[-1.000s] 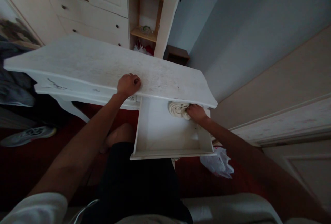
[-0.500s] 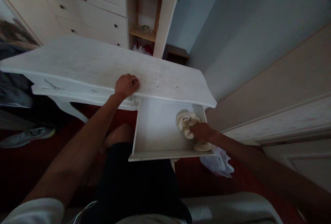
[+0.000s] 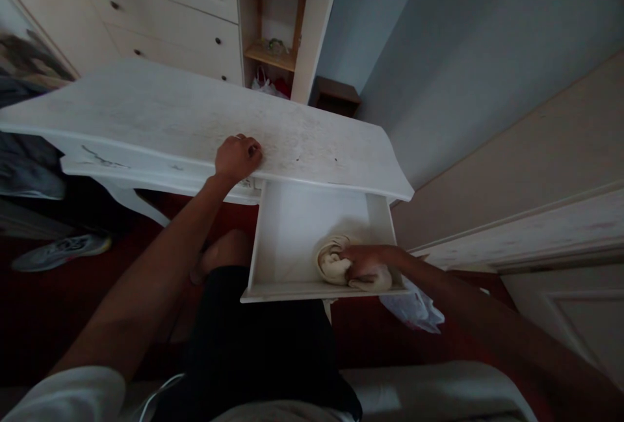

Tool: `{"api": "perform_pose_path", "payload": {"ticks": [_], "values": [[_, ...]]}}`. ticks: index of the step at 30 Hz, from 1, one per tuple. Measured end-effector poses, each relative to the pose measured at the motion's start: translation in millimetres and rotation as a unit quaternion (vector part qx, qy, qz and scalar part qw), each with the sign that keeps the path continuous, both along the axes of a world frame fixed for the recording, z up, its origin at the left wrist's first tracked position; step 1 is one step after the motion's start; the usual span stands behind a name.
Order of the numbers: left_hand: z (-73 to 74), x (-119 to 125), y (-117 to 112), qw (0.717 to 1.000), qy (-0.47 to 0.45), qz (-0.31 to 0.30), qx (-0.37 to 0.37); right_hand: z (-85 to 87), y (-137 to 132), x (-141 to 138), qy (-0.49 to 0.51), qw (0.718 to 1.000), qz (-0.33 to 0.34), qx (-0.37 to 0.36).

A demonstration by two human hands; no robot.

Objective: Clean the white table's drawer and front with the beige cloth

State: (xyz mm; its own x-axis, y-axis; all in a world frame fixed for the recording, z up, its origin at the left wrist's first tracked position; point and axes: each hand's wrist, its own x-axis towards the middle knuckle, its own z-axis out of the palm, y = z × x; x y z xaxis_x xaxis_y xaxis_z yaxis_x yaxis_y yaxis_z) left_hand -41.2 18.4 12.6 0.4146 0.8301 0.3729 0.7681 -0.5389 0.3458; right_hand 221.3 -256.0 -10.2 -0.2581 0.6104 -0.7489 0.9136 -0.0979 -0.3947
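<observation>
A white desk point(image 3: 160, 106) with a smudged, worn top stands before me, its right drawer point(image 3: 292, 233) pulled out over my lap. Inside the drawer, at the front right, my right hand point(image 3: 363, 261) grips a bunched cream cloth point(image 3: 332, 266). Part of the cloth bulges below the hand against the drawer front, and its folds hide some of my fingers. My left hand point(image 3: 238, 158) rests on the desk's front edge, left of the drawer, with its fingers curled in. Nothing shows inside that curl.
A translucent plastic bag point(image 3: 414, 308) lies on the red floor right of the drawer. One sneaker point(image 3: 61, 251) is at the left. Behind the desk stand a white cabinet point(image 3: 195, 32) with an open door and a small brown box-like unit point(image 3: 336, 93) by the wall.
My right hand has moved the cloth down and slightly left, toward the drawer's front. The left hand keeps its place on the desk edge.
</observation>
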Motion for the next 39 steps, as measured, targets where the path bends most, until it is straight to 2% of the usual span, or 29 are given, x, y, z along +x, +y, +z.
{"api": "perform_pose_path", "payload": {"ticks": [3, 7, 10, 12, 14, 18, 20, 23, 26, 28, 31, 34, 39], "values": [[-1.7, 1.5, -0.3, 1.0, -0.008, 0.009, 0.0, -12.9, 15.4, -39.3, 0.054, 0.996, 0.019, 0.065], [-4.3, 1.3, 0.9, 1.0, -0.007, 0.012, 0.008, -22.0, 47.2, -111.2, 0.109, 0.982, 0.051, 0.144], [-5.5, -0.5, 2.4, 1.0, -0.008, -0.002, 0.007, -27.5, 62.0, -142.5, 0.121, 0.977, 0.037, 0.171], [-5.7, -1.0, 2.6, 1.0, -0.009, -0.007, 0.003, -34.6, 63.8, -144.9, 0.144, 0.973, -0.015, 0.178], [-5.6, -0.3, 1.9, 1.0, -0.012, -0.001, 0.003, -44.1, 64.5, -138.6, 0.205, 0.955, -0.099, 0.188], [-5.0, 2.4, -0.3, 1.0, -0.017, 0.019, 0.003, -57.0, 84.3, -125.8, 0.336, 0.869, -0.273, 0.24], [-4.8, 3.1, -0.6, 1.0, -0.019, 0.021, -0.001, -55.6, 103.7, -123.5, 0.347, 0.837, -0.318, 0.28], [-4.6, 2.9, -0.1, 1.0, -0.019, 0.017, -0.008, -48.6, 129.9, -124.4, 0.285, 0.814, -0.347, 0.368], [-4.6, 2.5, 0.1, 1.0, -0.016, 0.02, -0.009, -45.4, 142.4, -130.8, 0.192, 0.815, -0.321, 0.442], [-4.6, 2.8, -0.3, 1.0, -0.013, 0.024, -0.009, -45.7, 145.5, -136.2, 0.152, 0.825, -0.294, 0.459], [-3.9, 4.7, -1.3, 1.0, -0.011, 0.029, -0.004, -44.3, 148.3, -141.0, 0.127, 0.845, -0.287, 0.434], [-2.9, 7.3, -1.9, 0.999, -0.012, 0.039, -0.003, -39.1, 146.3, -140.8, 0.145, 0.862, -0.281, 0.397], [-3.1, 8.7, -1.2, 0.999, -0.014, 0.045, -0.005, -35.9, 117.5, -141.3, 0.181, 0.873, -0.231, 0.388]]}}
